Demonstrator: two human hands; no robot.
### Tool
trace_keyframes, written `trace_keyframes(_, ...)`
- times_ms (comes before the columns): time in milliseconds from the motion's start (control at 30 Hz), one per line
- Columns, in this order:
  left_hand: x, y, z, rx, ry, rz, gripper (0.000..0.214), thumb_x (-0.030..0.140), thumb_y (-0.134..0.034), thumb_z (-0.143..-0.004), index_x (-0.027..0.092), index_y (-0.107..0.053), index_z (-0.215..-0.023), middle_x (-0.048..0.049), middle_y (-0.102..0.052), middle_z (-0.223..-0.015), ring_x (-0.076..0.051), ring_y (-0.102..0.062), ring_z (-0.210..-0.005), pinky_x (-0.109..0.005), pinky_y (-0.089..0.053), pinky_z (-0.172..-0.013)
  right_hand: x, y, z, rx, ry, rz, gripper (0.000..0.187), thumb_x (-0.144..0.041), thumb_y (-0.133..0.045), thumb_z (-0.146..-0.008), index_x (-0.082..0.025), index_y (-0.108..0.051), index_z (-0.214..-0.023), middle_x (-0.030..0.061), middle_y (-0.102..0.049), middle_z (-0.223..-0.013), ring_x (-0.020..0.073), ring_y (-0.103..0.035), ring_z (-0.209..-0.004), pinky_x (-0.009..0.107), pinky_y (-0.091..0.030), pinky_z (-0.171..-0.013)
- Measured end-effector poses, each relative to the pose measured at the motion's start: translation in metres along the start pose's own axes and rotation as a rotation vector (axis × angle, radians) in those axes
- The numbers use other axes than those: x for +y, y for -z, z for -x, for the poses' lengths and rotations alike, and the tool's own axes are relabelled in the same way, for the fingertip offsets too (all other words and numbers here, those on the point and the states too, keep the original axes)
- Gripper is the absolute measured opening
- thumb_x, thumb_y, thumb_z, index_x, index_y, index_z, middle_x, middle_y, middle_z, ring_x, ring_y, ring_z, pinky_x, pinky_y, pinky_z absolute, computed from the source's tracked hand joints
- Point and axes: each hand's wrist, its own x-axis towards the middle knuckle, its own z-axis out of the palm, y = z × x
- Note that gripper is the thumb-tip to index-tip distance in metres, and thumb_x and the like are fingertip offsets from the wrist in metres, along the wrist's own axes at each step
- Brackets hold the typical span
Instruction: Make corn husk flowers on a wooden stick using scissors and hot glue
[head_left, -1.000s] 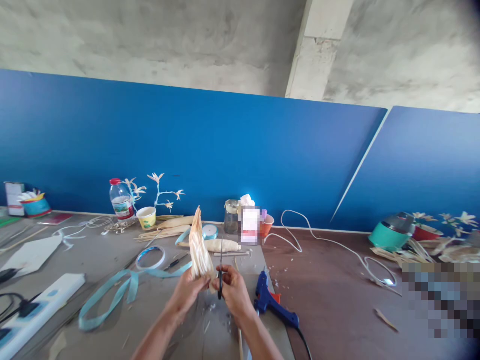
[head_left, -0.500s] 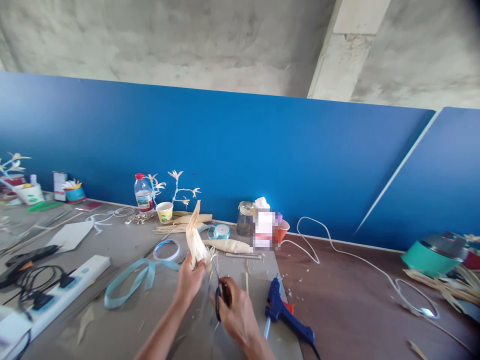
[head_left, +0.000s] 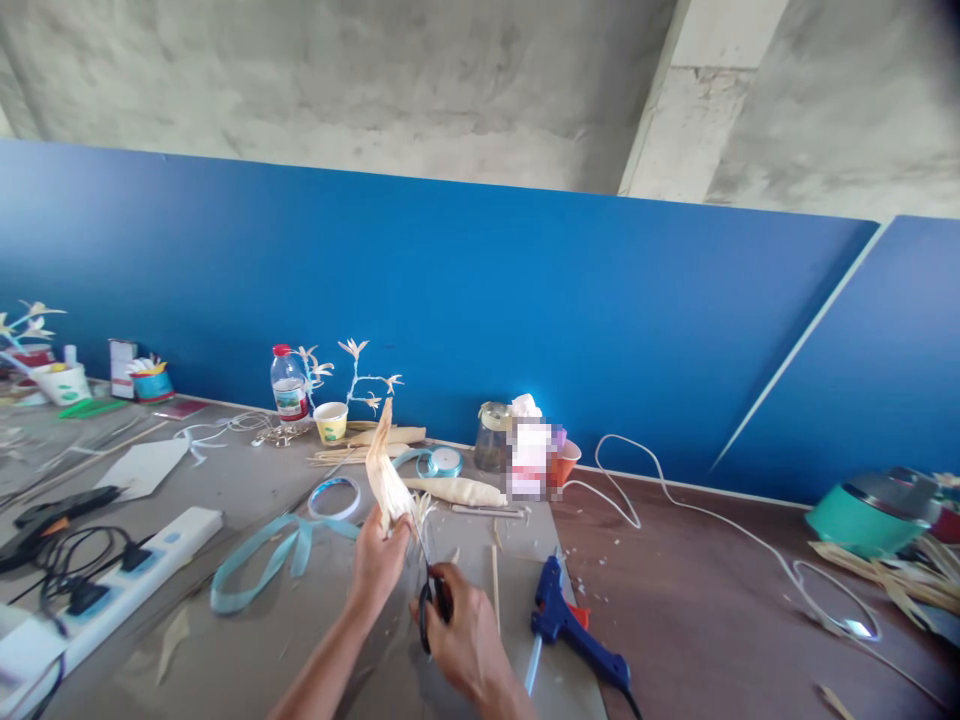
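My left hand (head_left: 381, 555) is closed round the lower end of a pale dried corn husk (head_left: 387, 480), which stands upright with its tip curving up. In my right hand (head_left: 466, 625) is a pair of scissors with black handles (head_left: 426, 608). The blades point up and reach the husk's lower right edge, close to my left fingers; whether they are fully closed I cannot make out. Thin frayed husk strips (head_left: 424, 508) stick out there. Behind lies another rolled husk (head_left: 465, 491).
A blue glue gun (head_left: 559, 610) lies right of my right hand. Light blue ribbon (head_left: 247, 595), a tape roll (head_left: 334, 499) and a white power strip (head_left: 142, 590) are on the left. Behind stand a bottle (head_left: 289, 385), a potted husk-flower stem (head_left: 331, 422) and a glass jar (head_left: 491, 437).
My right hand and the scissors have shifted slightly left and toward the husk. The husk in my left hand has moved a little left.
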Motion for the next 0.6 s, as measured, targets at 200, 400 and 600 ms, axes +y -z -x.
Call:
trace_keyframes(200, 0.0016, -0.0019, 0.0027, -0.004, -0.024, 0.009, 0.021, 0.031, -0.056, -0.066, 0.016, -0.061, -0.079, -0.0014, -0.063, -0.061, -0.019, -0.057, -0.058, -0.026, -0.043, -0.055, -0.0012, -0.0026, 0.0, -0.015, -0.007, 0.002, 0.021, -0.025, -0.055, -0.073, -0.021, -0.061, -0.093, 0.0007, -0.064, -0.065, 0.0145, -0.056, -0.056, 0.022, -0.035, -0.051)
trace_keyframes(400, 0.0033, -0.002, 0.0035, -0.03, 0.024, 0.076, 0.023, 0.033, -0.059, -0.065, 0.014, -0.062, -0.079, -0.0028, -0.065, -0.063, -0.02, -0.059, -0.061, -0.027, -0.044, -0.058, 0.0027, -0.0041, -0.0035, 0.009, -0.03, -0.024, 0.023, -0.023, -0.053, -0.074, -0.02, -0.06, -0.095, 0.0015, -0.065, -0.066, 0.0149, -0.057, -0.056, 0.022, -0.036, -0.052)
trace_keyframes(600, 0.0015, -0.002, 0.0016, -0.037, 0.197, 0.226, 0.025, 0.032, -0.066, -0.059, 0.013, -0.063, -0.076, -0.0008, -0.063, -0.057, -0.017, -0.056, -0.054, -0.026, -0.042, -0.053, 0.0025, -0.0036, -0.0043, 0.035, -0.036, -0.04, 0.021, -0.023, -0.052, -0.074, -0.018, -0.061, -0.092, 0.002, -0.064, -0.065, 0.0147, -0.056, -0.055, 0.021, -0.035, -0.05)
